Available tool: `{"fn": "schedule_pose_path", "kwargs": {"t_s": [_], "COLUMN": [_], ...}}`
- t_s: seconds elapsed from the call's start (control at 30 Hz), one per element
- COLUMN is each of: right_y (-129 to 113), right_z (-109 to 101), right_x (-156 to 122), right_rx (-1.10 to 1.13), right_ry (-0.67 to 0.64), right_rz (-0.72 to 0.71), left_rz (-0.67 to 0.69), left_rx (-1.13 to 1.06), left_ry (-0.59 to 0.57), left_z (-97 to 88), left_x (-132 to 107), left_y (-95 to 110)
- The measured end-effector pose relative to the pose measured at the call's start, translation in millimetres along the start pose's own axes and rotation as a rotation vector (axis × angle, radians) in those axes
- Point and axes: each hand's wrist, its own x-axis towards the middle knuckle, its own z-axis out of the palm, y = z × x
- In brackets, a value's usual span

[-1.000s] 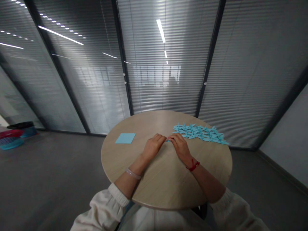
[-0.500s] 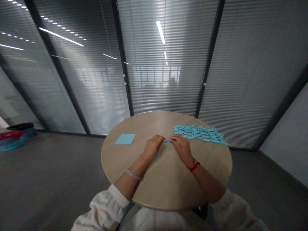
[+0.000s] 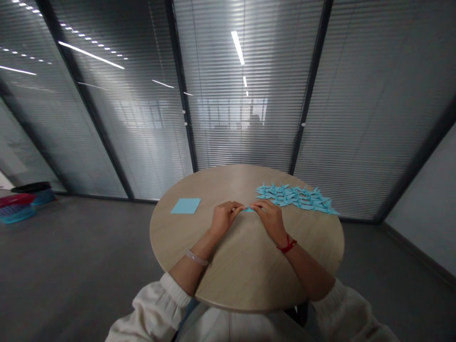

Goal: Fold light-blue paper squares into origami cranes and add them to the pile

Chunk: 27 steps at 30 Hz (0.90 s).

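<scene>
There is one table (image 3: pixel 242 270), one blue paper square (image 3: pixel 185 205) whose sheets cannot be counted, one smaller blue piece (image 3: pixel 248 209), one left hand (image 3: pixel 223 218) and one right hand (image 3: pixel 270 217). Paper birds (image 3: pixel 297 196) are many, too crowded to count. There are two bracelets (image 3: pixel 196 258), two sleeves (image 3: pixel 153 304) and two containers (image 3: pixel 16 209).

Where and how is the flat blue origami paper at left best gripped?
Probably pinch the blue origami paper by its right edge, coming from the right with the left-hand grip once free; it lies flat, that edge facing the hand.
</scene>
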Motion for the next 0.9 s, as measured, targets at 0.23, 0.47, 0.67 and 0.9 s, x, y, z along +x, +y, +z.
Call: {"fn": "schedule_pose_path", "kwargs": {"t_s": [0.23,0.47,0.67,0.9], "right_y": [-1,7,-1,0], "right_z": [2,1,-4,-1], "right_x": [0,0,2,-1], "right_rx": [0.021,0.029,0.06,-0.079], "right_ry": [-0.011,-0.049,-0.114,-0.171], "right_rz": [0.035,0.114,0.001,-0.077], "left_rz": [-0.06,-0.227,-0.598,-0.76], "left_rx": [-0.079,-0.185,-0.682,-0.938], "left_ry": [-0.047,-0.094,-0.062,-0.242], "left_z": [0.2,1.2,6.2,9.2], "left_x": [2,3,7,4], "left_y": [1,0,-10,-7]}}
